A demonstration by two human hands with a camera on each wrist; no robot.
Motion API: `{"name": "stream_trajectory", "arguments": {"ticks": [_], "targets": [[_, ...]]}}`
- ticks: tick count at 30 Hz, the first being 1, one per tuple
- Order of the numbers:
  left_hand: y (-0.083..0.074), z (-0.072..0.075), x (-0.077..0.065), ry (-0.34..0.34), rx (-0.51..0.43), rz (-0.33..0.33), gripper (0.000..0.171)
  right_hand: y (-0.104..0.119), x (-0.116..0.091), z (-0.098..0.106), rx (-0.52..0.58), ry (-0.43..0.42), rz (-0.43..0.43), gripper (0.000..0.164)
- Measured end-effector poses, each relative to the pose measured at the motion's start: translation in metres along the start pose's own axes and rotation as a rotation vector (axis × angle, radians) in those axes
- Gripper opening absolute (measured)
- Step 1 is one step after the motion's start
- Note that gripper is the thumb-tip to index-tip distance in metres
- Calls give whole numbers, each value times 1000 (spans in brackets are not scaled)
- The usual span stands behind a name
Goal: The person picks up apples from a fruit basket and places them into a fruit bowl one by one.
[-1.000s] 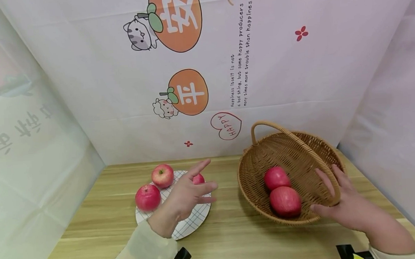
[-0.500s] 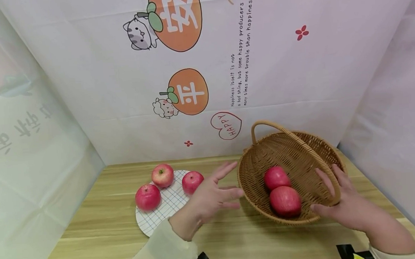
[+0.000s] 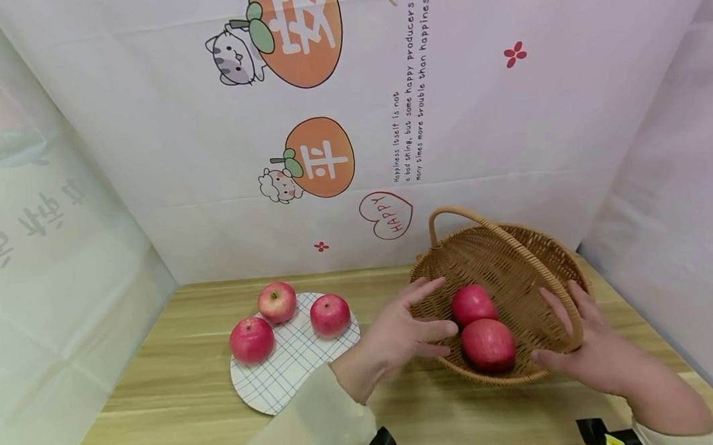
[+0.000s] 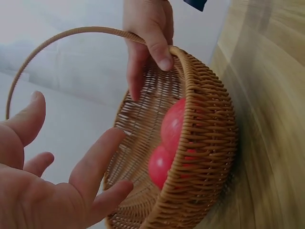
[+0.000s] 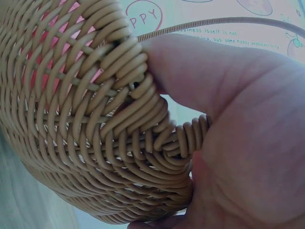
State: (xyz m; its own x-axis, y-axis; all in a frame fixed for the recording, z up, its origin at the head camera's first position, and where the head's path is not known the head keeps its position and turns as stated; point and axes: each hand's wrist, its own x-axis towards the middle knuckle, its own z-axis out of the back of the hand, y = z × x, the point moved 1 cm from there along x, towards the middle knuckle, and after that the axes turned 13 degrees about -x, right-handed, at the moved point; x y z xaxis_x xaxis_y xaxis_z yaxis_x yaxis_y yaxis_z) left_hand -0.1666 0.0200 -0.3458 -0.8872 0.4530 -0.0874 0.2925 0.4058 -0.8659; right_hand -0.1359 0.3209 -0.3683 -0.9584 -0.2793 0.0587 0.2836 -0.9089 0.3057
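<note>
A brown wicker basket (image 3: 527, 301) with a tall arched handle stands tilted on the right, its mouth facing me. Two red apples, one behind (image 3: 473, 303) and one in front (image 3: 489, 345), lie inside it. My right hand (image 3: 605, 357) grips the basket's right rim at the foot of the handle; in the right wrist view its thumb presses the woven edge (image 5: 128, 67). Over the basket's left rim hovers my left hand (image 3: 398, 331), fingers spread and holding nothing. In the left wrist view those fingers (image 4: 97, 160) point toward the basket's mouth.
On the left a round white plate (image 3: 282, 377) with a blue grid bears three apples: left (image 3: 252, 340), back (image 3: 277, 302) and right (image 3: 330, 315). White printed cloth (image 3: 478, 122) hangs behind the wooden table (image 3: 154, 394) and along both sides.
My left hand has moved right, from over the plate to the basket's left rim, uncovering the plate's right apple. The right hand stays on the basket.
</note>
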Motion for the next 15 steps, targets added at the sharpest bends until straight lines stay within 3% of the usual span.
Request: {"name": "stream_trajectory", "arguments": {"ticks": [8, 15], "targets": [[19, -14, 21, -39, 63, -5, 65, 0, 0, 0, 3, 5, 0, 109], [30, -17, 31, -87, 133, -5, 62, 1, 1, 0, 6, -5, 7, 109]]}}
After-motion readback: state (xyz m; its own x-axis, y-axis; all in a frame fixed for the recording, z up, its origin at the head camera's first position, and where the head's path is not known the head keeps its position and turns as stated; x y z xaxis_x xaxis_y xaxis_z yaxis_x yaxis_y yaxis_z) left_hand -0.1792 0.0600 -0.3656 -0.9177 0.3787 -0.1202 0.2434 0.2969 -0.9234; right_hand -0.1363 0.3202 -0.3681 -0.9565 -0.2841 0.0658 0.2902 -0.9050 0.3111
